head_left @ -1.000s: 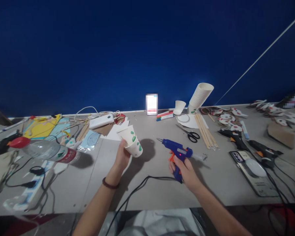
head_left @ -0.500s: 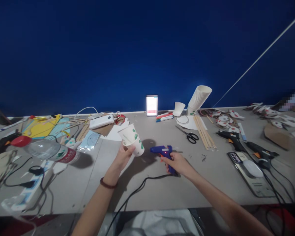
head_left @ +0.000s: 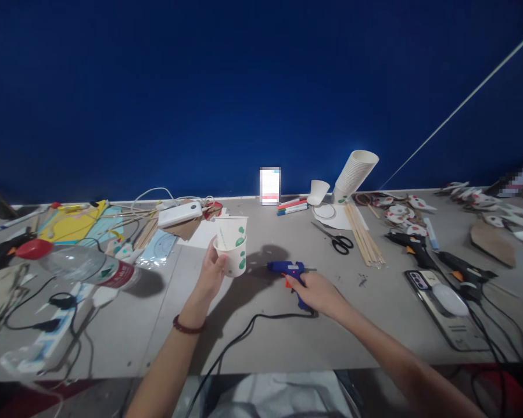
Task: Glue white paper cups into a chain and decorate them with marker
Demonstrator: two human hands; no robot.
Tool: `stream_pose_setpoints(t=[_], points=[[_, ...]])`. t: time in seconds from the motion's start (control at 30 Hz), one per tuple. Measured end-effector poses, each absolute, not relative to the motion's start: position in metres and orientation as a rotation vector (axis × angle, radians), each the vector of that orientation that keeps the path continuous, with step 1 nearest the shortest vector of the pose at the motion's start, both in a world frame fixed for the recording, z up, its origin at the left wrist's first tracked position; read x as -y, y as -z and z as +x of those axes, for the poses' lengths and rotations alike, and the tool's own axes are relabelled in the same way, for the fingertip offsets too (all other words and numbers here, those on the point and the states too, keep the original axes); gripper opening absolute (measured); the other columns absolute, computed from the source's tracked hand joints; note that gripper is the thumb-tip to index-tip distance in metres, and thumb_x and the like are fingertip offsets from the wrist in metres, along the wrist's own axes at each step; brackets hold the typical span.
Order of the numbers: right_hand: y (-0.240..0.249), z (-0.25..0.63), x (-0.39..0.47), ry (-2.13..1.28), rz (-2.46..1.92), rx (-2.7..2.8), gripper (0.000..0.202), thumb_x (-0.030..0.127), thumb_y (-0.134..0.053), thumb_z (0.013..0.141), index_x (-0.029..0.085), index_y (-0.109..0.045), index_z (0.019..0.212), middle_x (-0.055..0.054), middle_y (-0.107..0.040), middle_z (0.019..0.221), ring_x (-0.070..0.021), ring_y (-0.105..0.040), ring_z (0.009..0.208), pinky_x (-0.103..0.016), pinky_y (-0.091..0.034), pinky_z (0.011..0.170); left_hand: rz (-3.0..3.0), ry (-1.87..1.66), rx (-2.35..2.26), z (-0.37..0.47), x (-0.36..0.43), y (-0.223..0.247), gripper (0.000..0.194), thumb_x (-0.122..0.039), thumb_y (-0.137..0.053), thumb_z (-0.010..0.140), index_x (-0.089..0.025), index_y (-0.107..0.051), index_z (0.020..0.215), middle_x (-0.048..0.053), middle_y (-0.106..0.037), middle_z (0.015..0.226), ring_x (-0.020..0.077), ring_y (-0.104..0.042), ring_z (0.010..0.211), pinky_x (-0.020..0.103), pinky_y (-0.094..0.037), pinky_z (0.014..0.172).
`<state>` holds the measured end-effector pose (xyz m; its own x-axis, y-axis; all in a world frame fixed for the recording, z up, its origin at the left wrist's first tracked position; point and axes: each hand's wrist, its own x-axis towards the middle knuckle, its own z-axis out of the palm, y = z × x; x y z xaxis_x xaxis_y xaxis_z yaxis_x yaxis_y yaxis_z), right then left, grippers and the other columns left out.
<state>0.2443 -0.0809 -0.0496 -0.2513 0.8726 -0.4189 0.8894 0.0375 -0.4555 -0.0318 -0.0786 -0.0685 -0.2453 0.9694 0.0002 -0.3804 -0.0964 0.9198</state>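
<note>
Two white paper cups with green leaf prints are in my left hand (head_left: 210, 274). The upper cup (head_left: 232, 231) is stacked in the lower cup (head_left: 237, 262), both close to upright. My left fingers and thumb wrap the left side of the lower cup. A blue hot glue gun (head_left: 287, 267) with an orange trigger and a small red light is in my right hand (head_left: 320, 290), closed around its handle. Its nozzle points left toward the cups, with a gap between. The black cord (head_left: 261, 315) runs from the handle toward the table's front edge.
A leaning stack of paper cups (head_left: 355, 174), black scissors (head_left: 337, 239) and wooden sticks (head_left: 362, 232) are at the back right. More glue guns (head_left: 412, 247) and a phone (head_left: 444, 325) lie right. A plastic bottle (head_left: 87, 264) and a power strip (head_left: 58, 331) are left.
My left hand has turned the cups more upright and moved them slightly left. My right hand has shifted its hold on the glue gun a little; the gun stays nearly in place.
</note>
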Motion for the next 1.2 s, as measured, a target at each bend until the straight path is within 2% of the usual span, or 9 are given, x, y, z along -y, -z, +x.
stream_pose_setpoints(t=[0.1, 0.3, 0.5, 0.6, 0.7, 0.77, 0.83, 1.0, 1.2], points=[[0.038, 0.238, 0.085, 0.730, 1.830, -2.267, 0.056, 0.054, -0.040, 0.102, 0.017, -0.078, 0.085, -0.017, -0.080, 0.093, -0.0303, -0.077, 0.093, -0.033, -0.052, 0.074, 0.847, -1.544, -1.017, -0.032, 0.080, 0.065, 0.084, -0.061, -0.093, 0.052, -0.023, -0.070, 0.123, 0.011, -0.074, 0.123, 0.0270, -0.070, 0.112, 0.031, -0.056, 0.089], [0.038, 0.229, 0.088, 0.555, 1.795, -2.273, 0.054, 0.055, -0.043, 0.100, 0.014, -0.079, 0.096, -0.019, -0.080, 0.094, -0.0328, -0.078, 0.091, -0.034, -0.051, 0.071, 0.892, -1.364, -0.924, -0.038, 0.086, 0.068, 0.085, -0.059, -0.095, 0.048, -0.018, -0.074, 0.120, 0.016, -0.076, 0.117, 0.0333, -0.071, 0.109, 0.040, -0.056, 0.094], [0.013, 0.238, 0.081, 0.561, 1.838, -2.287, 0.063, 0.064, -0.041, 0.099, 0.018, -0.074, 0.072, -0.015, -0.076, 0.076, -0.0291, -0.075, 0.076, -0.032, -0.044, 0.061, 1.001, -1.140, -0.735, -0.040, 0.088, 0.051, 0.074, -0.064, -0.089, 0.056, -0.018, -0.078, 0.113, 0.015, -0.079, 0.105, 0.0334, -0.074, 0.095, 0.040, -0.059, 0.084], [-0.022, 0.255, 0.079, 0.672, 1.997, -2.532, 0.055, 0.060, -0.041, 0.100, 0.020, -0.070, 0.075, -0.008, -0.070, 0.066, -0.0233, -0.068, 0.065, -0.031, -0.043, 0.059, 1.066, -1.074, -0.698, -0.038, 0.086, 0.029, 0.070, -0.068, -0.085, 0.058, -0.017, -0.081, 0.106, 0.015, -0.079, 0.099, 0.0341, -0.075, 0.090, 0.040, -0.060, 0.078], [-0.061, 0.267, 0.085, 1.006, 1.921, -3.140, 0.038, 0.054, -0.048, 0.100, 0.022, -0.066, 0.110, -0.008, -0.073, 0.096, -0.0204, -0.068, 0.080, -0.029, -0.052, 0.064, 1.139, -1.066, -0.656, -0.032, 0.080, 0.008, 0.069, -0.067, -0.084, 0.058, -0.018, -0.081, 0.106, 0.014, -0.079, 0.102, 0.0344, -0.074, 0.092, 0.039, -0.059, 0.077], [-0.083, 0.267, 0.094, 1.069, 1.617, -3.450, 0.052, 0.058, -0.057, 0.095, 0.026, -0.054, 0.136, -0.012, -0.066, 0.129, -0.0231, -0.068, 0.098, -0.033, -0.057, 0.071, 1.184, -1.057, -0.632, -0.026, 0.073, -0.004, 0.067, -0.066, -0.083, 0.060, -0.019, -0.081, 0.108, 0.013, -0.079, 0.106, 0.0343, -0.074, 0.095, 0.039, -0.059, 0.079], [-0.098, 0.259, 0.102, 0.946, 1.419, -3.568, 0.076, 0.063, -0.069, 0.086, 0.030, -0.041, 0.149, -0.013, -0.056, 0.144, -0.0290, -0.064, 0.113, -0.038, -0.060, 0.078, 1.229, -1.011, -0.616, -0.021, 0.067, -0.013, 0.068, -0.067, -0.081, 0.062, -0.019, -0.081, 0.110, 0.013, -0.079, 0.109, 0.0355, -0.073, 0.098, 0.041, -0.058, 0.083], [-0.105, 0.232, 0.106, 0.605, 1.392, -3.652, 0.079, 0.049, -0.074, 0.086, 0.034, -0.036, 0.153, -0.011, -0.052, 0.138, -0.0351, -0.055, 0.128, -0.050, -0.058, 0.096, 1.297, -0.992, -0.540, -0.010, 0.053, -0.024, 0.068, -0.068, -0.077, 0.065, -0.019, -0.079, 0.112, 0.013, -0.078, 0.113, 0.0379, -0.071, 0.107, 0.042, -0.055, 0.089], [-0.100, 0.224, 0.104, 0.420, 1.557, -3.720, 0.071, 0.037, -0.073, 0.080, 0.030, -0.046, 0.145, -0.011, -0.051, 0.126, -0.0345, -0.059, 0.118, -0.052, -0.059, 0.094, 1.242, -0.980, -0.549, 0.006, 0.050, -0.030, 0.070, -0.074, -0.066, 0.068, -0.016, -0.079, 0.104, 0.015, -0.078, 0.103, 0.0428, -0.070, 0.104, 0.051, -0.054, 0.091]])
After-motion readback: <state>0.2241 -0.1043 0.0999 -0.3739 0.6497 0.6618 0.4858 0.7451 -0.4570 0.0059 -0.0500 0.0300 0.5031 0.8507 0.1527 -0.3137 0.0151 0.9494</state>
